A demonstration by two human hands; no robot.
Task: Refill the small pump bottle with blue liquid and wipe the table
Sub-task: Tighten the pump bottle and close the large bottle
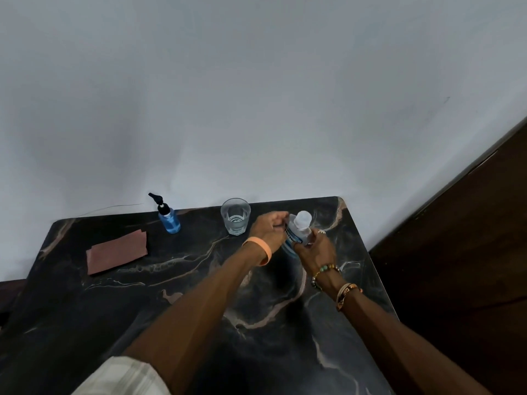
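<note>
Left hand (269, 228) curled round the shoulder of the refill bottle (299, 233), right hand (315, 250) clasped round its lower body. Both grasping, neither released. Bottle just right of the glass (235, 216), near it but apart. Clear cap (302, 218) on and uppermost, a little blue low in the base. Lifted or resting on the table (199, 309): cannot tell, hands in the way.

Well left of the glass and nearer, brown cloth (118, 250) lying flat, untouched. Left of the glass and about level with it, small pump bottle (168, 219), upright, black pump head (156, 197) fitted, blue inside up to about the shoulder. Behind the glass, pale wall (256, 109).

Judged step: opening the refill bottle, with the pump head not yet unscrewed and no pouring or wiping begun.

Possible trouble from here:
- Could knock the glass with the left knuckles while twisting, given how close they sit, and spill its clear contents.
- Could slop blue onto the dark marbled top if the cap comes free with the bottle tilted, and such a spill would be hard to spot there.
- Likely to overflow or miss at the small bottle's narrow neck if poured fast from so wide a mouth.
- Could tip the slim pump bottle unless steadied.
</note>
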